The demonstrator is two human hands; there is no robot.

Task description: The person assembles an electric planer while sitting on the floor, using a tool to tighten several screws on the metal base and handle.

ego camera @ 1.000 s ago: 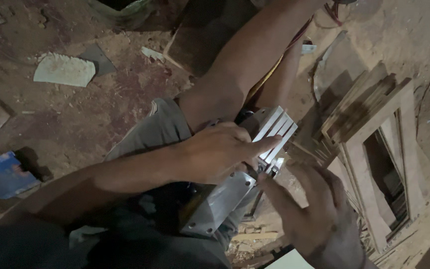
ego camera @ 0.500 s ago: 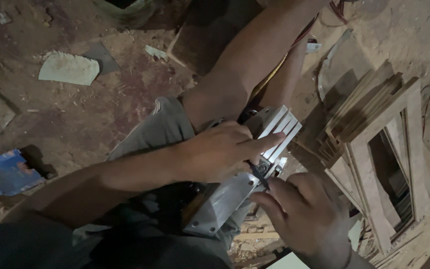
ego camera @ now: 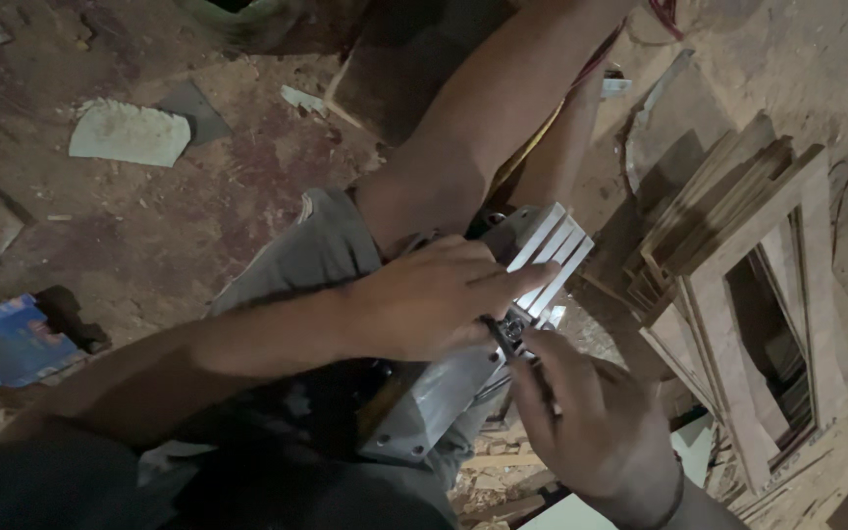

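A silver metal power tool (ego camera: 432,404) with a ribbed pale end (ego camera: 554,247) lies across my lap, angled up to the right. My left hand (ego camera: 434,299) lies over its middle, fingers wrapped and pressing on the housing, index finger stretched toward the ribs. My right hand (ego camera: 591,422) comes in from the lower right and pinches a thin dark hand tool (ego camera: 514,339) against the machine's side, just under my left fingertips. What the dark tool's tip touches is hidden by my fingers.
My bare knee and shin (ego camera: 483,128) stretch up behind the machine. Stacked wooden frames and slats (ego camera: 738,294) lie at the right. On the dusty floor sit a blue packet (ego camera: 7,339), a pale flat scrap (ego camera: 130,132) and wood shavings (ego camera: 483,481).
My right hand has moved up and left, from below the machine to its side, closing its fingers on the thin dark tool. My left hand has stayed on the housing.
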